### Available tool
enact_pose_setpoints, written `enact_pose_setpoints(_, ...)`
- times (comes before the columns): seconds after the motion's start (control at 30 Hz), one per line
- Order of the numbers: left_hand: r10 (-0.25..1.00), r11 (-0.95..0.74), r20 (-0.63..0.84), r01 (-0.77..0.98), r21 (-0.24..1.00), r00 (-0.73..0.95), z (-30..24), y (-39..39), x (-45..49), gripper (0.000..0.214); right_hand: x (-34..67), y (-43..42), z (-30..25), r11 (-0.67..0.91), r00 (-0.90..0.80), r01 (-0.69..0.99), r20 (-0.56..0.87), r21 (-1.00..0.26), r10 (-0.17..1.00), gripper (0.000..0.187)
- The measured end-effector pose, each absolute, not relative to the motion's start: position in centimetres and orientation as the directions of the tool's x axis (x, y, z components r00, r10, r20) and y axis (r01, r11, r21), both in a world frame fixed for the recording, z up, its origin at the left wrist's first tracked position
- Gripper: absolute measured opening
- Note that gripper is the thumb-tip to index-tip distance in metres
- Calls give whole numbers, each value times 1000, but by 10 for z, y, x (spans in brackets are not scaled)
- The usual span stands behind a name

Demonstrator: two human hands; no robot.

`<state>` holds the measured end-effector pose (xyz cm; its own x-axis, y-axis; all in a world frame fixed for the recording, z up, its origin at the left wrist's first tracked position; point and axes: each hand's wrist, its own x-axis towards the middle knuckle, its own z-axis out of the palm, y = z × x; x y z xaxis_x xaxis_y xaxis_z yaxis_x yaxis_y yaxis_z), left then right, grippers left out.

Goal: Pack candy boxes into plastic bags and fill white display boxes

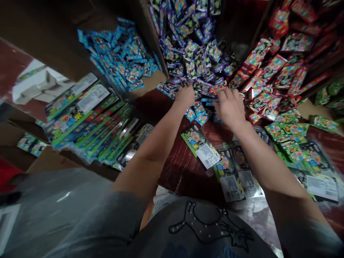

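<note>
My left hand (pixel 185 97) is at the front edge of a heap of small purple packets (pixel 199 64), its fingers curled down among them. Whatever those fingers grip is hidden. To its right, my right hand (pixel 231 107) has bent fingers beside a red packet (pixel 218 88); its thumb is close to some blue packets (pixel 209 102). Its fingertips are partly hidden, so I cannot make out what is in them. Between the hands, several loose blue packets (pixel 199 114) lie on the dark red table (pixel 174 172). Below them is a flat black-and-green printed bag (pixel 201 146) with a white label.
Cardboard dividers (pixel 153 36) separate the purple heap from a blue packet heap (pixel 120 53) at left. Red packets (pixel 279 71) spread at right, with green packets (pixel 288 130) nearer me. A row of printed bags (pixel 91 118) stands at left; more flat bags (pixel 229 175) lie in front.
</note>
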<state>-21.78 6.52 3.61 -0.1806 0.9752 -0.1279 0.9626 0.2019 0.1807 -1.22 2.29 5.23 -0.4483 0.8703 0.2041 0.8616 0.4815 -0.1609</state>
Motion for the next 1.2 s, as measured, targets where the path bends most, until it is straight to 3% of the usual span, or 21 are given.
enact_pose_setpoints(0.1, 968, 219, -157, 966, 136, -197, 33, 65, -214, 78, -31, 72, 41, 484, -475, 864, 93, -137, 875, 44)
enact_pose_setpoints(0.2, 966, 237, -121, 968, 78, -227, 38, 55, -216, 68, -39, 90, 36, 514, -513, 847, 46, -134, 857, 43)
enact_pose_setpoints(0.3, 963, 266, -54, 961, 77, -263, 49, 35, -220, 59, -21, 73, 48, 528, -500, 831, 180, -178, 847, 52)
enact_pose_setpoints(0.37, 963, 256, 53, 956, 142, -266, 57, 12, -218, 62, 6, 43, 60, 535, -477, 817, 271, -216, 836, 55)
enact_pose_setpoints(0.5, 977, -18, 210, 968, 251, -36, 69, -58, -178, 78, 78, -42, 71, 524, -466, 837, 296, -157, 834, 45)
enact_pose_setpoints(0.6, 973, -226, 106, 939, 261, 205, 66, -109, -124, 77, 121, -97, 60, 460, -428, 884, 257, -78, 866, 31)
enact_pose_setpoints(0.73, 935, -304, -100, 915, 265, 340, 49, -133, -72, 74, 149, -132, 41, 441, -435, 897, 132, -25, 891, 30)
enact_pose_setpoints(0.83, 944, -299, -57, 913, 278, 326, 40, -110, -72, 82, 158, -135, 38, 514, -513, 858, 60, 7, 856, 43)
enact_pose_setpoints(0.97, 974, -225, 34, 957, 183, 222, 30, -46, -99, 61, 176, -117, 41, 517, -515, 855, 55, -36, 856, 69)
enact_pose_setpoints(1.1, 973, -226, -26, 967, 117, 231, 17, -5, -112, 40, 189, -86, 37, 543, -550, 819, 18, -185, 835, 71)
enact_pose_setpoints(1.2, 970, -238, -26, 965, 111, 242, 17, -7, -113, 39, 172, -59, 35, 599, -613, 771, 3, -215, 790, 75)
